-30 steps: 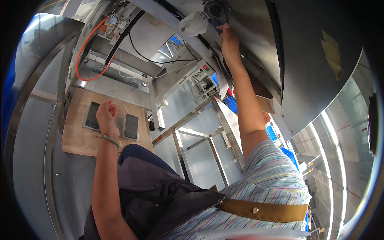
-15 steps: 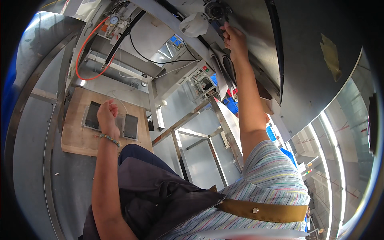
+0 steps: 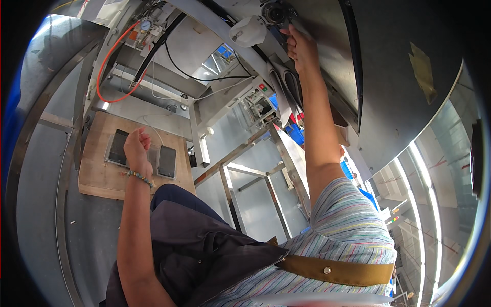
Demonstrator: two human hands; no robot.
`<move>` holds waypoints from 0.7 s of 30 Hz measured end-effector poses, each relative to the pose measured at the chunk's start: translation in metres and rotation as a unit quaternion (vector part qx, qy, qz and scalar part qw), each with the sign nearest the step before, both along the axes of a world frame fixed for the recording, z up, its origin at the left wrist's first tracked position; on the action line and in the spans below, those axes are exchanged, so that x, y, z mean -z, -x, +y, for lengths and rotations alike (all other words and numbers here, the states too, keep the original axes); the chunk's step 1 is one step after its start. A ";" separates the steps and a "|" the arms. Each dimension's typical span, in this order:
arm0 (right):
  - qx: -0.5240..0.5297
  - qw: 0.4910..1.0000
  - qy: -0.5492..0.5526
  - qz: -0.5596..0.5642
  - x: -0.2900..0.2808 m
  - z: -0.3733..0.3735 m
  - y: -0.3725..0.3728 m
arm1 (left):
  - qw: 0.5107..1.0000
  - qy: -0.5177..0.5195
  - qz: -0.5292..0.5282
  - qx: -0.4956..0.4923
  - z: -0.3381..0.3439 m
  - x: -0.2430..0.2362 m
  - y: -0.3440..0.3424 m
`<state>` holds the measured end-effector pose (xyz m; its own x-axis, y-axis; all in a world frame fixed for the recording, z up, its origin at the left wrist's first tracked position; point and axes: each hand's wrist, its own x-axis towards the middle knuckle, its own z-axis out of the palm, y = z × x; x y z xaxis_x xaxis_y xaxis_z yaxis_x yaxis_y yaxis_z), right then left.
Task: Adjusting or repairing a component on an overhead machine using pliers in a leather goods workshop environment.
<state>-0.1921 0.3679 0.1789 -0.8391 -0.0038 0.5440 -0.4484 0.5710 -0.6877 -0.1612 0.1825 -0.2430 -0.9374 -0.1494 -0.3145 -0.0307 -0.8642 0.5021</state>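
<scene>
Right hand [image 3: 302, 48] is raised to the grey metal panel [image 3: 330, 30], its fingers curled in just beside the dark round fitting [image 3: 275, 13]; whether they pinch some part under it or only rest there, can't tell. The arm is stretched almost straight, likely because the fitting sits far up and away from the body. Left hand [image 3: 137, 147] is over the wooden board [image 3: 102, 181], fingers loosely curled together, nothing seen in them; it looks parked there, out of the right arm's way. Two dark flat slabs lie on the board, one [image 3: 119, 147] to the left of that hand, the other [image 3: 166, 161] to its right, both with clear edging, perhaps cases to protect them. Placed apart like that, they're probably easy to pick up singly. Contact between left hand and slabs unclear.
</scene>
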 end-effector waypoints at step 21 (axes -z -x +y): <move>0.034 0.998 -0.052 0.026 0.001 -0.003 -0.001 | 1.000 0.002 0.006 -0.003 0.001 0.002 -0.001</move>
<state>-0.1910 0.3652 0.1780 -0.8100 -0.0061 0.5864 -0.4396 0.6682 -0.6002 -0.1607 0.1837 -0.2450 -0.9400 -0.1565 -0.3032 -0.0199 -0.8619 0.5066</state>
